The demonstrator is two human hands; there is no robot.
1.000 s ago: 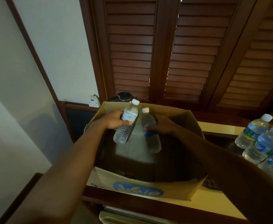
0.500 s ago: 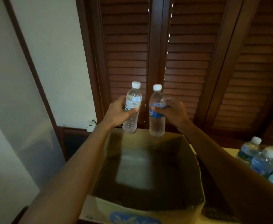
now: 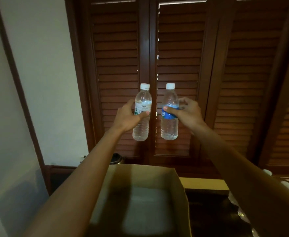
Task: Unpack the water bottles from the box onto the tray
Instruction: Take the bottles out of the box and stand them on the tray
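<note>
Your left hand (image 3: 128,117) grips one bottle (image 3: 141,115) and your right hand (image 3: 186,113) grips another bottle (image 3: 169,115), both upright above the open box (image 3: 181,189). You're mid-carry; next, swing them right and set them down on the tray, which isn't clearly in view.

left hand (image 3: 126,118): middle of the frame, a bit left of center, wrapped round the left water bottle (image 3: 142,113), which sits upright

right hand (image 3: 185,114): just right of center, gripping the right water bottle (image 3: 169,115), upright too

bottles: side by side at the same height, near each other but not touching, well above the box

cardboard box (image 3: 181,185): bottom center, open top, right under the two forearms

louvered doors (image 3: 179,48): behind the bottles, filling the upper middle and right

wall (image 3: 43,57): upper left, left of the doors

countertop (image 3: 203,183): strip to the right of the box's far corner

more bottle caps (image 3: 267,172): far right edge, mostly hidden behind the right forearm
</note>
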